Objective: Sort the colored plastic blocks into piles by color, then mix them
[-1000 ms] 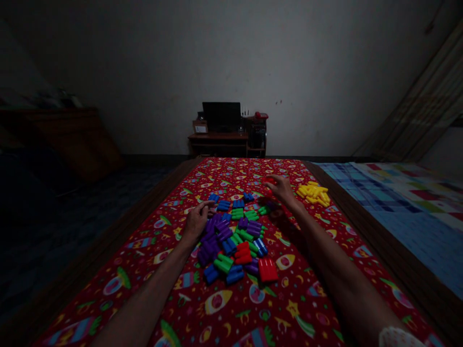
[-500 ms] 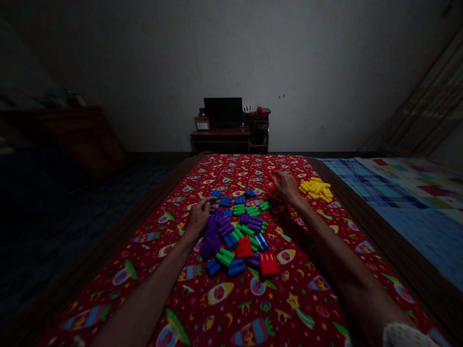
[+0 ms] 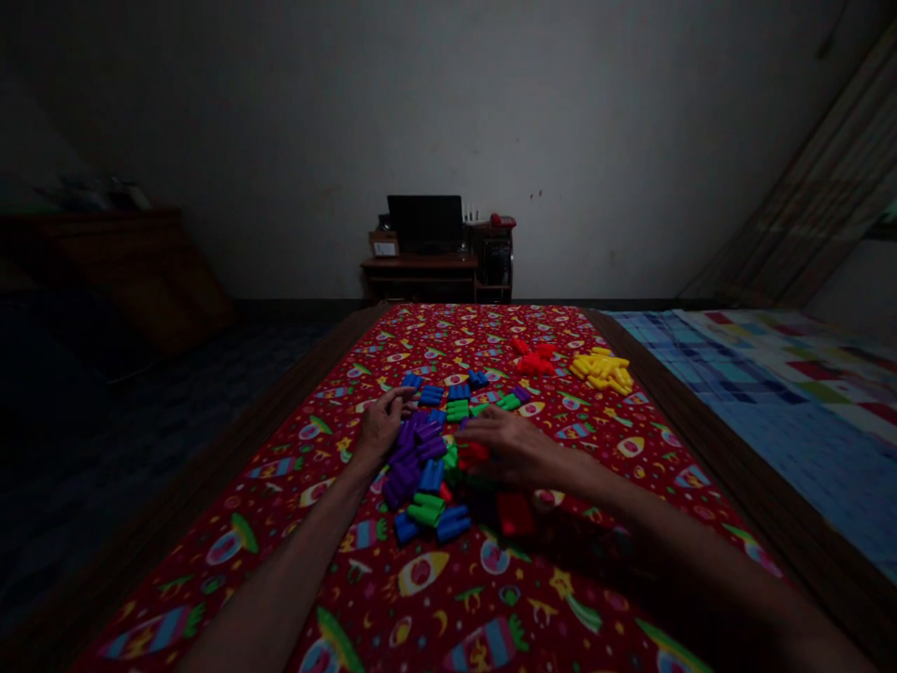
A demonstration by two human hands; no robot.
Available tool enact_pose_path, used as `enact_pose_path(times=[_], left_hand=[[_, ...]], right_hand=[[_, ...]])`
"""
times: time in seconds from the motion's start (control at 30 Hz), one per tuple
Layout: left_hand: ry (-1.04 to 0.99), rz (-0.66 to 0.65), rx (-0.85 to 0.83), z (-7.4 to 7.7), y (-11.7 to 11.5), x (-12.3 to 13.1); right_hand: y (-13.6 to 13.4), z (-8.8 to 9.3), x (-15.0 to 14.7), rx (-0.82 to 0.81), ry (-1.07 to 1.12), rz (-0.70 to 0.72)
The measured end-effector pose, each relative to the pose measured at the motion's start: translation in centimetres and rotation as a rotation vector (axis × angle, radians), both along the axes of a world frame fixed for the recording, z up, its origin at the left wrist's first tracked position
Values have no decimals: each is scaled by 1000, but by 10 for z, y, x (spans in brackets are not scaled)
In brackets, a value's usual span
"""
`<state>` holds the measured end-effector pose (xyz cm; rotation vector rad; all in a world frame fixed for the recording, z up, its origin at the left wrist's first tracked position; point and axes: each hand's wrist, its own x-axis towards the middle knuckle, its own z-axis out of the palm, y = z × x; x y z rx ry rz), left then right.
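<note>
A mixed heap of plastic building blocks lies on the red patterned cloth (image 3: 420,570), with purple blocks (image 3: 410,458), green blocks (image 3: 425,509) and blue blocks (image 3: 452,523). My right hand (image 3: 515,447) is over the heap's right side, its fingers closed round a red block (image 3: 474,455). Below that hand, another red block (image 3: 515,515) lies in shadow. At the heap's left edge rests my left hand (image 3: 382,422), holding nothing, its fingers stretched toward the blue blocks. Farther back is a small group of red blocks (image 3: 536,361), beside a pile of yellow blocks (image 3: 601,370).
Dark wooden edges (image 3: 673,411) border the cloth. To the right lies a checked bedspread (image 3: 707,393). A desk with a monitor (image 3: 425,222) stands against the far wall, and a wooden cabinet (image 3: 133,271) is at the left.
My right hand has come back from the far red blocks to the heap and taken hold of a red block there. The left hand has stayed at the heap's left edge.
</note>
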<state>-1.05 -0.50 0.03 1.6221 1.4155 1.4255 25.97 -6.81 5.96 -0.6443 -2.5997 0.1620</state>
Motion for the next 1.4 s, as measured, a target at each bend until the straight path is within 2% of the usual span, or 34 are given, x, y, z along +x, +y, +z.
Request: enact_pose_path(times=[0.07, 0.13, 0.27, 0.33, 0.4, 0.5, 0.57, 0.67, 0.77, 0.87, 0.93, 1.0, 1.1, 1.2, 1.3, 1.4], left_hand=[[-8, 5, -4, -1, 1, 0], [-10, 8, -4, -2, 2, 0], [-6, -5, 10, -2, 3, -1], [-1, -12, 11, -1, 2, -1], [7, -10, 4, 1, 1, 0], [14, 3, -1, 3, -1, 1], [14, 1, 4, 3, -2, 2], [11, -6, 10, 2, -2, 2], [9, -9, 5, 1, -1, 1], [8, -13, -10, -1, 1, 0], [12, -11, -13, -1, 1, -1], [21, -4, -5, -2, 1, -1], [22, -8, 2, -2, 1, -1], [4, -20, -2, -1, 1, -1], [10, -18, -12, -1, 3, 0], [21, -15, -21, -2, 3, 0]], right_hand=[[32, 4, 13, 13, 159, -154], [67, 3, 31, 47, 263, -389], [122, -5, 64, 37, 263, -807], [138, -8, 71, -31, 219, -925], [146, -9, 71, -86, 185, -962], [138, -9, 64, -41, 227, -895], [113, -9, 58, 13, 272, -737], [50, -6, 46, -65, 229, -349], [-21, -5, 37, -207, 14, 24], [-65, -11, 34, -165, -121, 132], [-70, -17, 37, -163, -137, 131], [-56, -20, 44, -174, -97, 122], [-7, -20, 58, -116, 68, 24], [58, -18, 73, 29, 225, -182], [112, -18, 82, 51, 206, -423], [129, -18, 73, 85, 213, -532]])
